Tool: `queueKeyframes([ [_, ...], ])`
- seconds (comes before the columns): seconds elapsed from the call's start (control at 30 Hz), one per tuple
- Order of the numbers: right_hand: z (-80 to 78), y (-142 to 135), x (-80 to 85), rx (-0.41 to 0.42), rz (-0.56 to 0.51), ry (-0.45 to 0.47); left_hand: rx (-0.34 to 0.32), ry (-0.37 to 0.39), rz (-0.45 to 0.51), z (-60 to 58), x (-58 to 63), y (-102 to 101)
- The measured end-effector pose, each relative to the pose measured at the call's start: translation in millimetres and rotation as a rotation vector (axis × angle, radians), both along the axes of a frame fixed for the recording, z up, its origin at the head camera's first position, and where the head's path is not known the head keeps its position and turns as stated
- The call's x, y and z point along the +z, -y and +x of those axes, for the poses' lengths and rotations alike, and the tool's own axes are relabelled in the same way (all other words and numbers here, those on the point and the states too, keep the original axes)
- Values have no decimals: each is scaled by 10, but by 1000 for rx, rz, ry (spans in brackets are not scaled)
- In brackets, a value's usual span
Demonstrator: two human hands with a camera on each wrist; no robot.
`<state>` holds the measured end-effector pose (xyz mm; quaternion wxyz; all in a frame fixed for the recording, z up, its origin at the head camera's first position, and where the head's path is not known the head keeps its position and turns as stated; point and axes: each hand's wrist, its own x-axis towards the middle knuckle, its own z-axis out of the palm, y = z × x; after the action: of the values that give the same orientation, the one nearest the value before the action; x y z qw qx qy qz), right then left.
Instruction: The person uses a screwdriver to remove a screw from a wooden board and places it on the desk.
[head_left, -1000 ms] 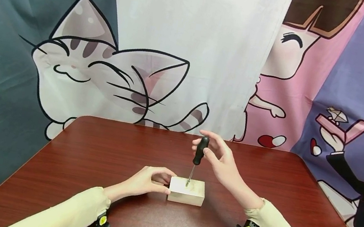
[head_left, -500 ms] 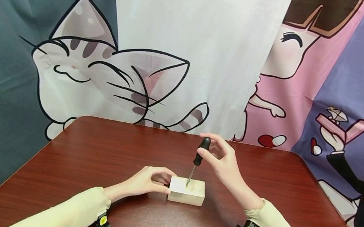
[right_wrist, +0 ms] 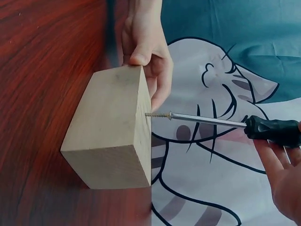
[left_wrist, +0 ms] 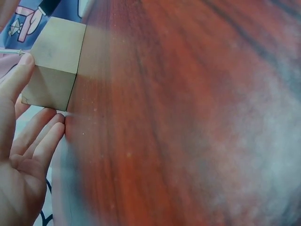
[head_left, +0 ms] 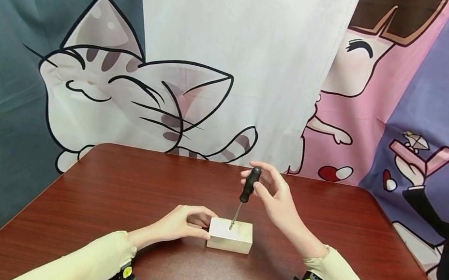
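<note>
1. While the left hand [head_left: 178, 223] grips the left end of the wooden block [head_left: 229, 245], with its thumb on the near corner and its fingers behind, the right hand [head_left: 276, 201] holds the black handle of the screwdriver [head_left: 249, 186] loosely between thumb and fingers.

2. Midway between the left and right edges of the table [head_left: 147, 179], well short of its far edge, the block lies flat; the screwdriver leans slightly to the right above it, its tip at the head of a screw [right_wrist: 158, 115] that stands partly out of the block's top.

3. Compared with half a second ago, the right hand's fingers have reached farther round and past the handle; the block and the left hand have kept their places.

4. The screw's point is hidden inside the block, and some left fingertips are out of sight behind it. The right wrist view cuts off the handle's end and much of the right hand; the head view crops the table's near edge.
</note>
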<state>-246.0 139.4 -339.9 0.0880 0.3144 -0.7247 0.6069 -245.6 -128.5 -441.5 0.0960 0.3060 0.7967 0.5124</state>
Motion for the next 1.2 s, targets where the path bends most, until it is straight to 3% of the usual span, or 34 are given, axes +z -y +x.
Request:
queueKeyframes([
  [0.27,-3,31,-19,-139,64,-7,-6,-2,8,-5,-9,1],
  [0.67,-2,-3,10,-101,74,-12,-10,-10,10,-9,-17,2],
  [0.97,4,28,4,40,-15,8,-15,-8,8,-15,-18,4],
  [1.2,-7,41,-24,-148,27,1,-21,-11,12,-18,-21,9],
])
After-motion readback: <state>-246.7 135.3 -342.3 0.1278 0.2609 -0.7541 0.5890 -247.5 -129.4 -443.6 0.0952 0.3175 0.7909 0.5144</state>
